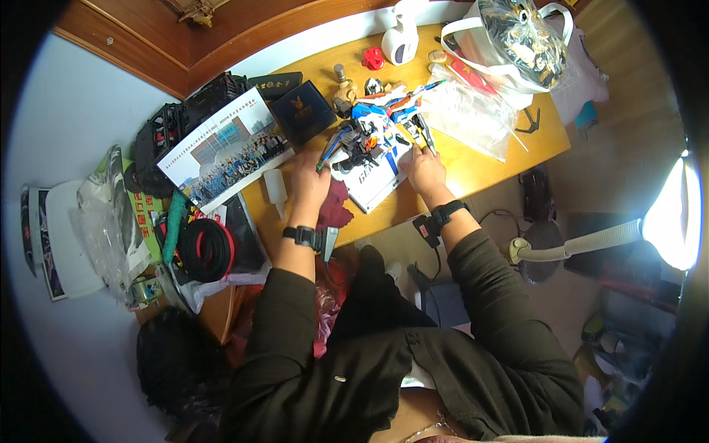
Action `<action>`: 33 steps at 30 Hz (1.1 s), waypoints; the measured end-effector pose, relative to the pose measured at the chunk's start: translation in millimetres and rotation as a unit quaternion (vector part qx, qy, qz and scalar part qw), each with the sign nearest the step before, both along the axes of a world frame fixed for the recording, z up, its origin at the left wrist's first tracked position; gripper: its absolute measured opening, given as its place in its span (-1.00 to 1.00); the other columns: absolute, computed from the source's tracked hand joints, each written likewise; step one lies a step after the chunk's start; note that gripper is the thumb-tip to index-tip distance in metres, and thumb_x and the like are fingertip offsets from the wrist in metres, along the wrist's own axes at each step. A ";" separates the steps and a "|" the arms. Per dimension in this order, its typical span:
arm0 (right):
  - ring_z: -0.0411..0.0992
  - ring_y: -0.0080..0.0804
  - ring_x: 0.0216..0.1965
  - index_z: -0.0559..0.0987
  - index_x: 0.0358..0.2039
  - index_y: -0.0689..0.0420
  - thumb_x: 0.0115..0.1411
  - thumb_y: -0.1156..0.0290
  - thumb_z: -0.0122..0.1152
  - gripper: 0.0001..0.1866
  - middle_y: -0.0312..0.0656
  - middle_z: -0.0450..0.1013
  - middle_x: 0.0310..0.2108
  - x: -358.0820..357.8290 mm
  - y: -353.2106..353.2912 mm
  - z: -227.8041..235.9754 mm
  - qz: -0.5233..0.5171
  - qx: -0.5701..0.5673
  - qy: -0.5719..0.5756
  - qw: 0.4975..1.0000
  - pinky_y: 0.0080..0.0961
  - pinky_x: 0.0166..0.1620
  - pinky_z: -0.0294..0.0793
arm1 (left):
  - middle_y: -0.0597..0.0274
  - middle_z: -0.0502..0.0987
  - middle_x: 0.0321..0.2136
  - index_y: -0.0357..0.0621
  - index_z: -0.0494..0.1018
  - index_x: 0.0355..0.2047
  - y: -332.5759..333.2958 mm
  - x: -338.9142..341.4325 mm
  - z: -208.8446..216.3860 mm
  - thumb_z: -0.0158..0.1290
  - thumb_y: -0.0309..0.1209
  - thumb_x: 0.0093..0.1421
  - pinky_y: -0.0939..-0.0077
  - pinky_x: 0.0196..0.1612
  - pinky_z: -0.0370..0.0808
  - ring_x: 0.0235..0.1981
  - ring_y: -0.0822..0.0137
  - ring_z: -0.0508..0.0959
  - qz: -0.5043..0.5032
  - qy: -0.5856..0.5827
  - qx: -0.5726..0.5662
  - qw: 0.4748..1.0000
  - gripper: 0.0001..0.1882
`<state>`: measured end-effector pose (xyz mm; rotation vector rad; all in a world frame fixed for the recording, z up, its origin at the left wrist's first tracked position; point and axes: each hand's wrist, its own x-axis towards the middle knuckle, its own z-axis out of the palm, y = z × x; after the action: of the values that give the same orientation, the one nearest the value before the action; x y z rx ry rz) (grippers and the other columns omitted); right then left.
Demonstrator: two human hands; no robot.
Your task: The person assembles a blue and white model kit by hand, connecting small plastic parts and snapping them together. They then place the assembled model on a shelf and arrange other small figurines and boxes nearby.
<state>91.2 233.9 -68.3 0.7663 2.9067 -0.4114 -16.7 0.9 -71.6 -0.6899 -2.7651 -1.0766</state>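
A robot model kit figure (373, 122) in blue, white, red and black, with long wing-like parts, stands over a white box (375, 193) near the table's front edge. My left hand (310, 181) is closed at the figure's left side, fingers on a dark blue part with a green tip. On the other side, my right hand (427, 173) pinches a black and white part that sticks out toward me. The figure's lower parts are partly hidden by its own limbs. Beside my left hand lie a dark red cloth (336, 205) and a white squeeze bottle (275, 186).
A group photo (225, 151) and a dark blue box (303, 111) stand at the left. Behind the figure are a small bottle (344, 92), a red flower-like item (374, 58) and a white bottle (401, 37). Clear plastic bags (473, 114) lie right; a lit lamp (672, 214) stands beyond.
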 end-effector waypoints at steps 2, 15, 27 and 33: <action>0.31 -0.12 -0.08 0.31 0.07 0.16 0.04 0.11 0.12 -0.39 -0.05 0.34 -0.08 2.0 -0.4 -1.0 -0.015 -0.001 -0.003 1.000 -0.27 -0.07 0.35 | 0.01 0.47 -0.21 -0.15 0.47 -0.28 -2.0 27.2 17.9 0.11 -0.30 -0.10 0.09 0.01 0.25 -0.09 -0.03 0.39 -0.038 0.073 -0.005 0.997 -0.66; 0.27 -0.10 -0.03 0.29 0.10 0.08 0.06 0.03 0.10 -0.36 -0.05 0.30 -0.03 33.3 -0.6 -1.7 -0.089 0.024 -0.008 0.996 -0.17 -0.10 0.39 | 0.06 0.16 0.12 -0.02 0.27 0.09 22.1 92.6 24.1 0.24 0.03 -0.22 -0.21 0.20 -0.34 0.26 -0.03 -0.11 -0.096 0.016 -0.296 0.950 -0.15; 0.32 -0.01 -0.07 0.32 0.03 0.19 0.05 0.09 0.14 -0.39 0.09 0.33 -0.08 42.0 48.5 9.4 -0.142 -0.001 -0.002 0.990 -0.25 -0.03 0.35 | 0.08 0.23 0.09 0.00 0.16 0.16 74.5 79.2 10.9 0.17 0.07 -0.14 -0.15 0.22 -0.39 0.25 -0.03 -0.09 -0.123 0.006 -0.301 0.946 -0.12; 0.30 0.07 -0.05 0.35 -0.03 0.24 -0.02 0.12 0.18 -0.40 0.14 0.30 -0.05 64.3 33.9 17.1 -0.111 -0.002 0.048 0.993 -0.25 0.01 0.32 | 0.05 0.18 0.14 -0.05 0.21 0.13 66.2 82.4 31.4 0.17 0.03 -0.12 -0.11 0.23 -0.37 0.27 -0.01 -0.11 -0.126 0.014 -0.256 0.958 -0.17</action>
<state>155.5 267.8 -51.2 1.1041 2.9158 -0.4888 65.7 67.1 -40.2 -1.1259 -3.0062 -0.3513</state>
